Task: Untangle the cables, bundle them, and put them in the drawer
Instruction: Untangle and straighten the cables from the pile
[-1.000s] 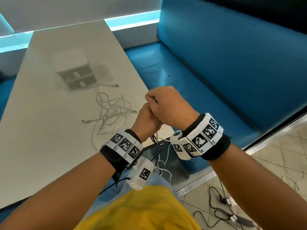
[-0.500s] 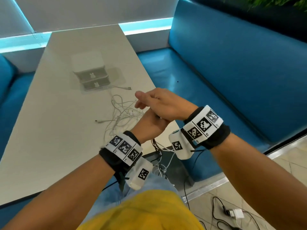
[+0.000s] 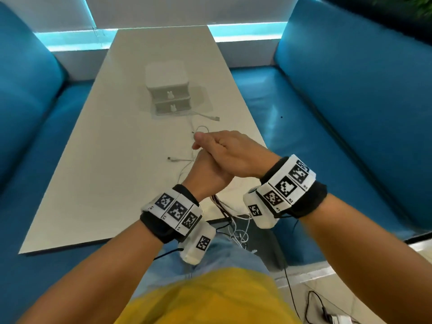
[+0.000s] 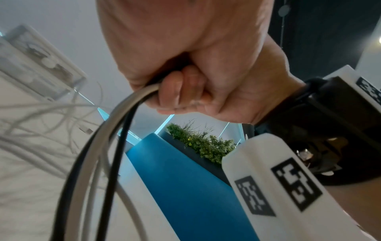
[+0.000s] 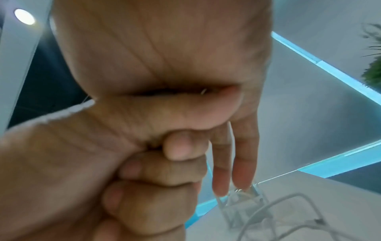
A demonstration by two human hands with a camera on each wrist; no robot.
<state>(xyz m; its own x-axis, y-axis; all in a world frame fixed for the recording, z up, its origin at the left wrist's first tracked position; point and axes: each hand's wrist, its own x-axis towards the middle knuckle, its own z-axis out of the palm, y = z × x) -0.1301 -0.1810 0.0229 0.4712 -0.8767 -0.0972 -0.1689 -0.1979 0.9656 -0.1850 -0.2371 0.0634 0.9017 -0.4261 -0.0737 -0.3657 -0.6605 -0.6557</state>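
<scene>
Though fist-tight round the cables [image 4: 132, 97], left hand [image 3: 205, 177] beneath flat-fingered right hand [image 3: 231, 153]; wristband [image 3: 286, 185] tag "R2".

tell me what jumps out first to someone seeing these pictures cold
The two hands meet above the near end of the long pale table: the left hand fists a bundle of black and white cables, and the right hand lies across it. Behind them, loose white cables sprawl before a small white two-drawer box, both drawers closed.
</scene>
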